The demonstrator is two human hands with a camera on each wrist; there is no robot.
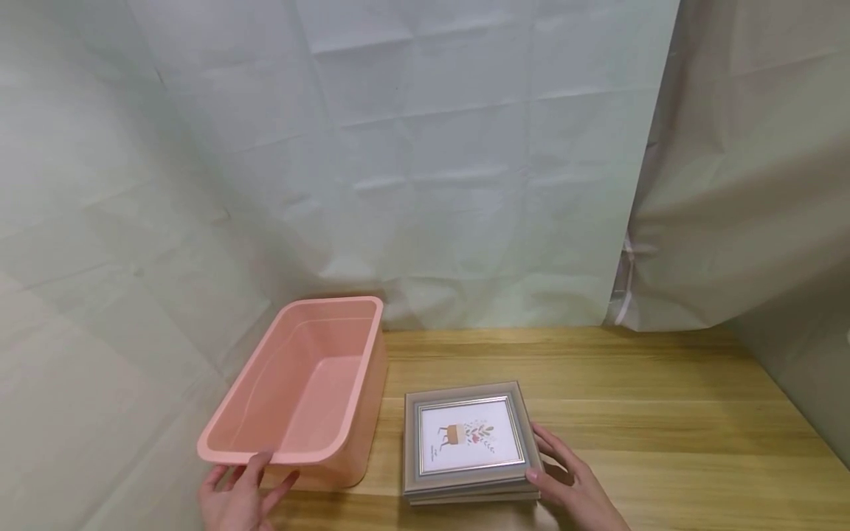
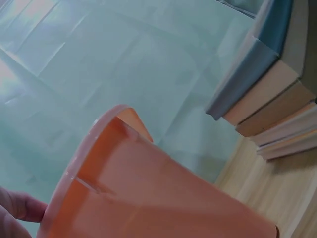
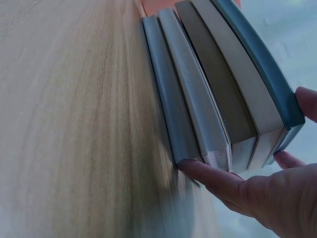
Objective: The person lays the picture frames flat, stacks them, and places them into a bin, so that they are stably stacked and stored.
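A pink plastic tub (image 1: pixel 358 391) stands at the left of the table. The fingertips of my left hand (image 1: pixel 235 500) touch the outside of its near rim; a fingertip also shows against the rim in the left wrist view. Right of the tub lies a stack of picture frames, the top picture frame (image 1: pixel 415 442) holding a flower-and-chair print. My right hand (image 1: pixel 584 490) touches the stack's right side with spread fingers, its thumb at the near right corner. In the right wrist view, several frames (image 3: pixel 233 114) of grey, beige and teal show edge-on, with one fingertip at the lowest.
The wooden table (image 1: pixel 637 413) extends to the right and behind the stack. Pale sheeting (image 1: pixel 465 184) hangs behind and along the left, close to the tub. A looser grey-brown sheet (image 1: pixel 744 184) hangs at the right.
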